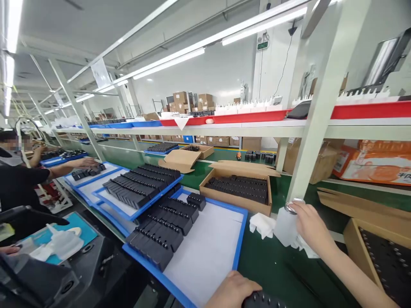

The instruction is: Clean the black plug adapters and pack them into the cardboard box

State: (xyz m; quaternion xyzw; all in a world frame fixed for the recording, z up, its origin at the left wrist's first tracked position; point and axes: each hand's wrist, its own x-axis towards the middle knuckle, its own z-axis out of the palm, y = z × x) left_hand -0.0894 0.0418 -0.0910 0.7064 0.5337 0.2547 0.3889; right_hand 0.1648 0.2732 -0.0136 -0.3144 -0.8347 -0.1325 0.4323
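Note:
My right hand (313, 229) is wrapped round a white plastic bottle with a metal cap (285, 224) standing on the green bench, with a crumpled white cloth (263, 224) beside and under it. My left hand (233, 291) is at the bottom edge, closed on a black studded part (263, 300) by the near corner of a blue-rimmed white tray (208, 252). Rows of black parts (167, 226) lie on the left half of that tray.
An open cardboard box of black parts (239, 190) stands behind the tray, another (385, 261) at the right. More blue trays of parts (138, 186) run leftward. A white frame post (316, 115) rises by the bottle. A co-worker's arm (67, 167) reaches over a far tray.

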